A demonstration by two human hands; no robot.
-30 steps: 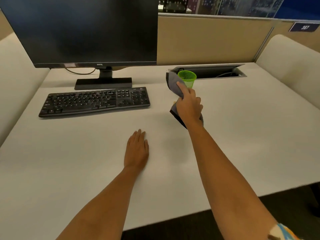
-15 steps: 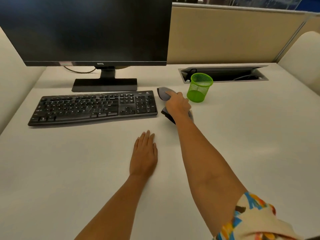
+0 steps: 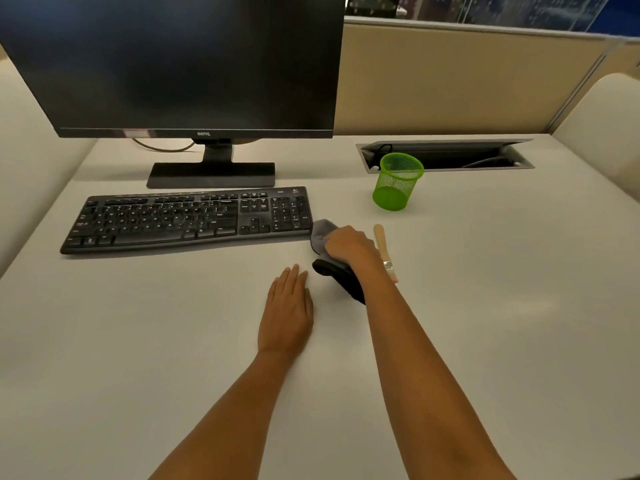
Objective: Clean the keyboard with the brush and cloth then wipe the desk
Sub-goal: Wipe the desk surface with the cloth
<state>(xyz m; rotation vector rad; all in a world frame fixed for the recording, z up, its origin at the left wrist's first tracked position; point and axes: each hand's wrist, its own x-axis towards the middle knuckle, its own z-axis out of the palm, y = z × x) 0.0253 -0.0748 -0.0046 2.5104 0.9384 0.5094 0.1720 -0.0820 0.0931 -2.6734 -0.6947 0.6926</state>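
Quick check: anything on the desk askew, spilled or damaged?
Nothing spilled or damaged. The brush lies loose on the desk beside the right hand, not in the green mesh cup, which looks empty. The right hand grips the cloth by the keyboard; the left hand rests flat.

— From where do you look?
— I get one wide-angle view, worn on the person's head, facing forward and down over the flat off-white desk top (image 3: 485,306).
— How close?
— Near. Both bare forearms enter from the bottom edge; the left hand (image 3: 287,313) lies flat just below centre, and the right hand (image 3: 349,245), gripping the crumpled grey cloth (image 3: 320,233), sits almost dead centre.
— And the far reach?
— The large black flat-screen monitor (image 3: 173,64) runs off the top and left edges; the beige partition panel (image 3: 450,81) closes the back. Lines bow toward the edges.
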